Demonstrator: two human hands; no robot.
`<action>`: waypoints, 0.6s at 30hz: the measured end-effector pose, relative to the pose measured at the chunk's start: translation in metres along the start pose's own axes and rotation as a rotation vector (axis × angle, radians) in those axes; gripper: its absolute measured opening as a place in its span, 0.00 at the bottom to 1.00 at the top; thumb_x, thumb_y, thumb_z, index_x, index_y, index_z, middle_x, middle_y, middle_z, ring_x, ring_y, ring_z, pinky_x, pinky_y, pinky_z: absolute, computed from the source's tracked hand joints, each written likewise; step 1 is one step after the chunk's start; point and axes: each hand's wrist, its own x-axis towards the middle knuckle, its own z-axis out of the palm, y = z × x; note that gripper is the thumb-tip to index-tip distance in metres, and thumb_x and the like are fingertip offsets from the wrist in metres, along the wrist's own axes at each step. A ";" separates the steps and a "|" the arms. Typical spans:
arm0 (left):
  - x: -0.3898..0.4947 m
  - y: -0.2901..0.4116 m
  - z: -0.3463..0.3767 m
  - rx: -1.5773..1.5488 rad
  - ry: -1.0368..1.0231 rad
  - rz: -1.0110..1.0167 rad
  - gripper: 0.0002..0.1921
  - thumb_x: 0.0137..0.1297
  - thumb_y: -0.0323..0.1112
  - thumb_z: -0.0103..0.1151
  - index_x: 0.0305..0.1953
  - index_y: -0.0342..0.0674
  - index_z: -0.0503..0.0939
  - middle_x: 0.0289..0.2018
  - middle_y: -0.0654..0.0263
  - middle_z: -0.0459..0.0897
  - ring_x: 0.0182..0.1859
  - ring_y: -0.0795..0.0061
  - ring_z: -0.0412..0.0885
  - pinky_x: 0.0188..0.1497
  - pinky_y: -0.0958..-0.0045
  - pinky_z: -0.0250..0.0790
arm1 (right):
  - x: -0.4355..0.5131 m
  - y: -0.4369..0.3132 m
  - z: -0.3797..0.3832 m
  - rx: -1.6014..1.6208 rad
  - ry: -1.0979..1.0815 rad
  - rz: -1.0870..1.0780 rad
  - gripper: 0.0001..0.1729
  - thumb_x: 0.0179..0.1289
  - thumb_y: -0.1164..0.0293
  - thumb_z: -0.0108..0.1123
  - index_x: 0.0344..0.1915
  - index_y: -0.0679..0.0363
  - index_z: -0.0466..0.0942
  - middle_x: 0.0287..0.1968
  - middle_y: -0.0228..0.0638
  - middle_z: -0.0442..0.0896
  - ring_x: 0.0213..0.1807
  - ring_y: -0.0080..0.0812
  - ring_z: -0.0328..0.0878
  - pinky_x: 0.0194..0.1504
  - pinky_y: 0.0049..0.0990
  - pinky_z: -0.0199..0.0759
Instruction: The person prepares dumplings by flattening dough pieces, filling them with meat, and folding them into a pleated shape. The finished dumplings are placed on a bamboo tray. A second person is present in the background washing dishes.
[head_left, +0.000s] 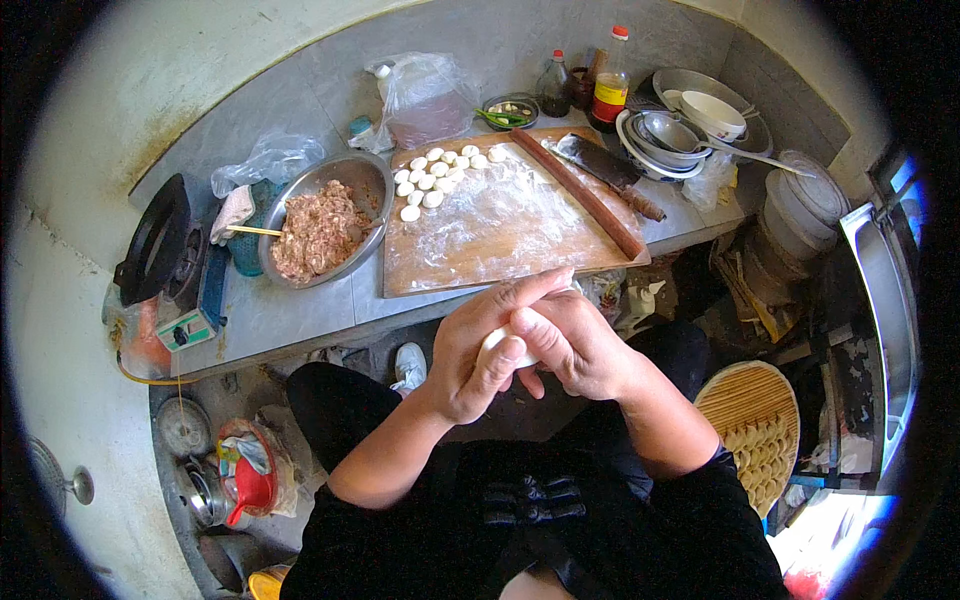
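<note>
Both hands meet just in front of the counter edge, closed around a piece of white dough. My left hand cups it from the left, and my right hand presses on it from the right with the thumb. Beyond them lies a floured wooden board. Several small dough rounds are grouped at its upper left. A rolling pin lies aslant on the right part, beside a cleaver. Left of the board, a steel bowl holds minced filling with chopsticks in it.
Sauce bottles, a plate with green peppers and stacked bowls stand at the back. A scale-like appliance is at the far left. A round woven tray with rows of dumplings is low at the right.
</note>
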 end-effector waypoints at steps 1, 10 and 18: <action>0.002 -0.011 0.000 0.092 0.019 0.101 0.36 0.79 0.57 0.38 0.67 0.26 0.70 0.57 0.42 0.82 0.52 0.60 0.86 0.45 0.71 0.81 | 0.000 -0.002 -0.001 -0.033 -0.001 -0.029 0.30 0.86 0.55 0.36 0.33 0.65 0.77 0.25 0.34 0.81 0.20 0.26 0.77 0.24 0.25 0.74; 0.000 -0.019 0.023 0.466 0.313 0.296 0.29 0.82 0.42 0.26 0.62 0.22 0.73 0.57 0.42 0.82 0.55 0.50 0.85 0.56 0.61 0.80 | 0.004 0.010 0.009 -0.452 0.156 -0.224 0.20 0.79 0.64 0.47 0.32 0.66 0.76 0.27 0.51 0.81 0.29 0.58 0.79 0.34 0.46 0.75; 0.006 -0.030 0.021 0.375 0.295 0.179 0.29 0.83 0.42 0.27 0.63 0.22 0.73 0.55 0.43 0.83 0.53 0.54 0.85 0.55 0.61 0.78 | 0.010 0.029 0.014 -0.363 0.308 -0.141 0.26 0.81 0.62 0.42 0.27 0.66 0.75 0.22 0.49 0.80 0.24 0.51 0.80 0.30 0.43 0.75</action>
